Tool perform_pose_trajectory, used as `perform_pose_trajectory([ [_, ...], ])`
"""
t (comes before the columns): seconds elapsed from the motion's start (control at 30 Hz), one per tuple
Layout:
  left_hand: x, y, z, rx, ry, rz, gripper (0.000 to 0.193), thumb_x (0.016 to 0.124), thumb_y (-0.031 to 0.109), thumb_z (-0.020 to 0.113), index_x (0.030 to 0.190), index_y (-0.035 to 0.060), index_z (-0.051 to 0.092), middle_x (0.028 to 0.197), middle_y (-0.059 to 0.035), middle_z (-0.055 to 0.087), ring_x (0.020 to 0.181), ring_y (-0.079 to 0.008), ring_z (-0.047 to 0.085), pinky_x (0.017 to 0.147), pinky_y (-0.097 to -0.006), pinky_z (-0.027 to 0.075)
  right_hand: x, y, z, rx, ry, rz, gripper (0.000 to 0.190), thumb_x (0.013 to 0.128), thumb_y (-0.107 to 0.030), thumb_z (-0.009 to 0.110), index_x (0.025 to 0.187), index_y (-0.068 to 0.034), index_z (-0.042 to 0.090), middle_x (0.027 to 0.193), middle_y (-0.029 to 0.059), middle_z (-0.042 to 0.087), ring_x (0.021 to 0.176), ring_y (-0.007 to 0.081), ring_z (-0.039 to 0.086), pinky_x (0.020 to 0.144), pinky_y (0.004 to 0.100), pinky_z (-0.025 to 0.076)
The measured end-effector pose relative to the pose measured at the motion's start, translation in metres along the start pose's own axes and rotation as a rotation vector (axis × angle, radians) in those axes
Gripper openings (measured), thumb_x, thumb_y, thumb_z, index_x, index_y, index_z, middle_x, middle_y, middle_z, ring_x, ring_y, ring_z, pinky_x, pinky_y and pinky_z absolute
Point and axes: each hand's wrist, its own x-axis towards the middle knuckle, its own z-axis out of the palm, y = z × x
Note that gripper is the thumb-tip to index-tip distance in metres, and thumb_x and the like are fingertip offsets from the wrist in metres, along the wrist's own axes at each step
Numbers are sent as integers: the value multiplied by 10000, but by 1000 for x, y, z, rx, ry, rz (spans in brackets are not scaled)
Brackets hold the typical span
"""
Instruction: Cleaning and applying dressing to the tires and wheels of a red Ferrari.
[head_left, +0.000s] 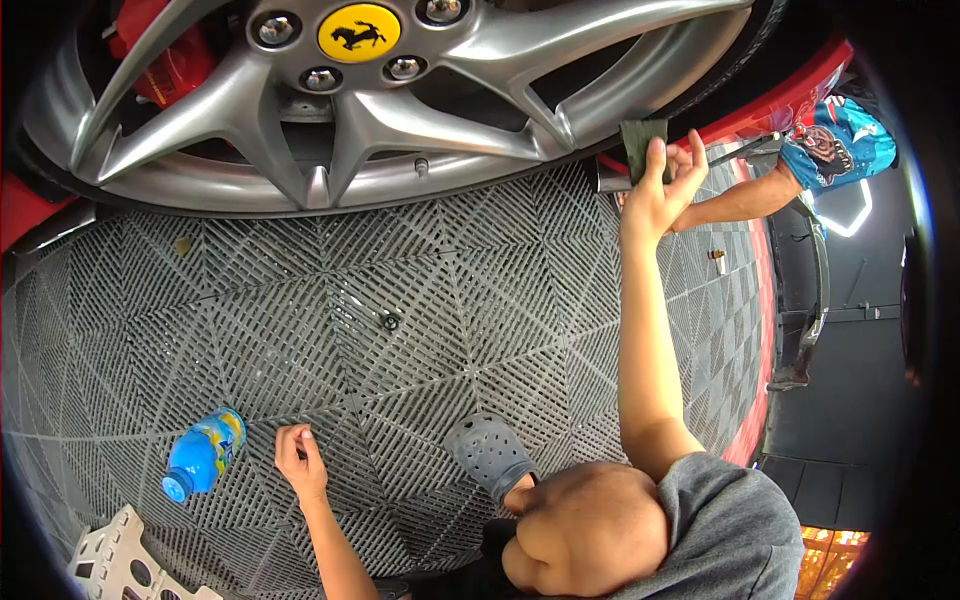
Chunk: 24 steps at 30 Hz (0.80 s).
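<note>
My right hand (664, 184) is raised at the wheel's lower right, pinching a dark green pad (642, 146) between thumb and fingers. The pad is up against the black tyre (679, 101), beside the rim; whether it presses on the rubber cannot be told. A silver alloy wheel (296, 142) with a yellow prancing-horse centre cap (358, 33) fills the top of the view. My left hand (301, 461) hangs low above the floor, fingers loosely curled and nothing visible in them. Just left of it, a blue plastic bottle (204, 454) with a blue cap appears tilted by the lens.
Grey slatted floor tiles (420, 352) carry wet spots and a small black round piece (390, 322). A beige plastic step stool (124, 559) is at lower left. At right, another person's arm (742, 202) reaches toward the red car body (795, 97). My grey clog (491, 454) rests below.
</note>
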Motion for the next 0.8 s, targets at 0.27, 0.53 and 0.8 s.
perform_pose_trajectory([
  [0.27,-1,-4,3,-51,2,-3,144,947,117,563,891,-5,615,804,-58,548,601,-121,423,550,-259,350,9,20,5,-335,-84,-141,400,772,-128,791,1056,16,550,943,104,612,788,173,626,743,303,505],
  [0.53,1,-4,4,-38,-29,10,127,936,77,548,917,-12,636,869,-86,596,619,-142,490,537,-266,383,-1,33,10,-383,-119,6,265,819,-112,757,877,17,532,726,66,621,687,97,576,611,263,500],
  [0.8,0,-6,0,0,-61,-29,152,932,106,563,906,-22,641,850,-94,596,638,-158,507,545,-270,384,-1,30,5,318,-201,450,281,968,-240,501,1107,-5,432,975,131,587,795,235,639,614,373,568],
])
